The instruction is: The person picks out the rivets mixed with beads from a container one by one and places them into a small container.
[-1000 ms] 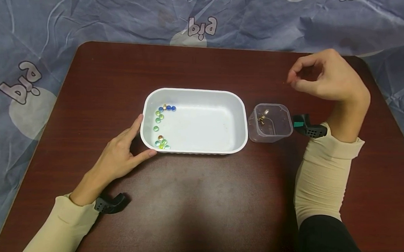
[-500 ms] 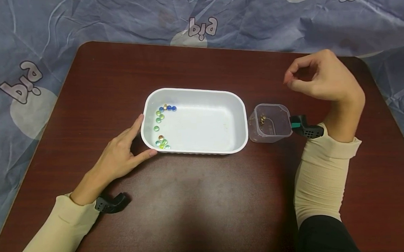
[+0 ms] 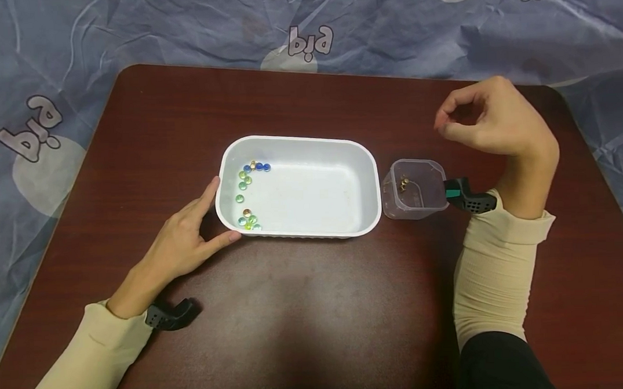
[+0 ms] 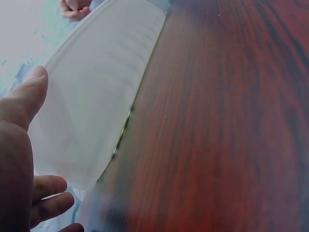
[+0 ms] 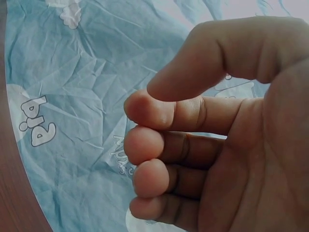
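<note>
A white rectangular tray (image 3: pixel 306 195) lies mid-table with several glass marbles along its left side: blue marbles (image 3: pixel 259 167) at the back, green ones (image 3: pixel 243 186) below, an amber one (image 3: pixel 247 212) near the front. A small gold piece (image 3: pixel 253 165) sits among the blue. My left hand (image 3: pixel 180 241) rests against the tray's left end, thumb and fingers extended and spread along it. Right of the tray stands a clear plastic box (image 3: pixel 421 207) with a few small gold pieces (image 3: pixel 404 183) inside. Behind and right of this box, my right hand (image 3: pixel 507 122) is raised, thumb tip against the index finger, nothing visible between them.
The dark brown wooden table (image 3: pixel 306 311) has rounded corners. A crumpled blue patterned cloth (image 3: pixel 205 31) spreads beyond its far and side edges. Black devices are strapped to both wrists, the right one (image 3: pixel 468 196) overlapping the clear box's right edge in the head view.
My right hand has shifted slightly left. A bright glint in the clear box a second ago is gone, as is a tiny speck beside the right fingertips. The left hand keeps its place.
</note>
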